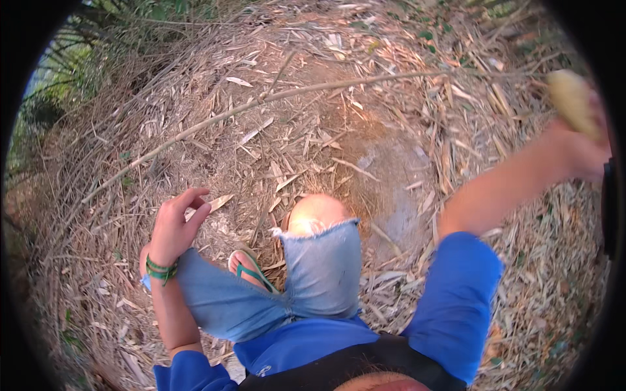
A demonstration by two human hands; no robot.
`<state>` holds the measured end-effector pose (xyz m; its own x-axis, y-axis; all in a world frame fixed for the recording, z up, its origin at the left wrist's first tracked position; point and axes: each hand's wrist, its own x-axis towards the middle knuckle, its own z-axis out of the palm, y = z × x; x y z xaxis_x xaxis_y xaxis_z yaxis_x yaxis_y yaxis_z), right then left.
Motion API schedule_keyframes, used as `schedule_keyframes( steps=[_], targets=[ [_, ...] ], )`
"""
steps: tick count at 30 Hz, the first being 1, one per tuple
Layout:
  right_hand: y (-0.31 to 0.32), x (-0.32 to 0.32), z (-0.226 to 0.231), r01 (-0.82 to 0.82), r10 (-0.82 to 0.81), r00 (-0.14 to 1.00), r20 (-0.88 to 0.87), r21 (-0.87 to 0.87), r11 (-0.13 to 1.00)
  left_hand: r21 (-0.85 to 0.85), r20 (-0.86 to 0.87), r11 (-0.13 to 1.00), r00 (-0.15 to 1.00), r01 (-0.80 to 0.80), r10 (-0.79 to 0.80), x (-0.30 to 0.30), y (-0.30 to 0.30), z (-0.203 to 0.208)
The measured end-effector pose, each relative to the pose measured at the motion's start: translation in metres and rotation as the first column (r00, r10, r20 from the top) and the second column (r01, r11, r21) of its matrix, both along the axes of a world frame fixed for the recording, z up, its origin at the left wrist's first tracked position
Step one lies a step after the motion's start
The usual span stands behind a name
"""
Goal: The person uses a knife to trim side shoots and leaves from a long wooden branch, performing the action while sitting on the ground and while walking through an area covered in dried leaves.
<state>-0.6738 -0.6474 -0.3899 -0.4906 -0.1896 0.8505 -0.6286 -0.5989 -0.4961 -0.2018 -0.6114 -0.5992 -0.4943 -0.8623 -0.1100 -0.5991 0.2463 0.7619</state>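
My left hand (pixel 177 223) hovers over the ground beside my bent knee, a green cord bracelet round its wrist. Its fingers are loosely bent, the thumb apart from them, and nothing is in it. Out at the far right, my right hand (pixel 585 148) is raised on a stretched arm, closed on a pale yellow, thick, rounded piece (pixel 572 101). Motion blurs this piece and the picture's rim cuts off part of the hand, so its exact kind does not show. A long thin bamboo-like stalk (pixel 287 93) lies across the ground ahead of me.
Dry leaves and straw-like litter (pixel 274 156) cover the brown soil. A greyish flat patch (pixel 398 202) lies right of my bare knee (pixel 317 212). My foot in a green-strapped flip-flop (pixel 250 270) rests between my legs. Dry twigs and green plants (pixel 72 78) stand at the far left.
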Motion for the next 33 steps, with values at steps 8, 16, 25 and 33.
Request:
schedule_keyframes(
  steps=[8, 16, 25, 33],
  targets=[
    [0.092, 0.033, -0.453, -0.918, 0.075, -0.011, 0.997, -0.04, 0.395, -0.068, -0.066, 0.998, 0.998, -0.018, 0.013, -0.008, -0.005, 0.014],
    [0.056, 0.012, -0.276, -0.815, 0.002, 0.477, 0.879, 0.441, 0.376, 0.034, -0.076, 0.999, 0.997, 0.008, -0.006, -0.01, -0.023, -0.01],
    [0.045, 0.016, -0.324, -0.759, -0.197, 0.56, 0.805, 0.594, 0.266, 0.097, -0.057, 0.993, 0.997, 0.06, -0.054, -0.027, -0.031, -0.008],
    [-0.046, -0.053, -0.057, -0.122, 0.009, 0.971, 0.237, 0.47, 0.874, 0.107, -0.05, 0.991, 0.995, -0.081, 0.087, 0.001, -0.02, -0.012]
  ],
)
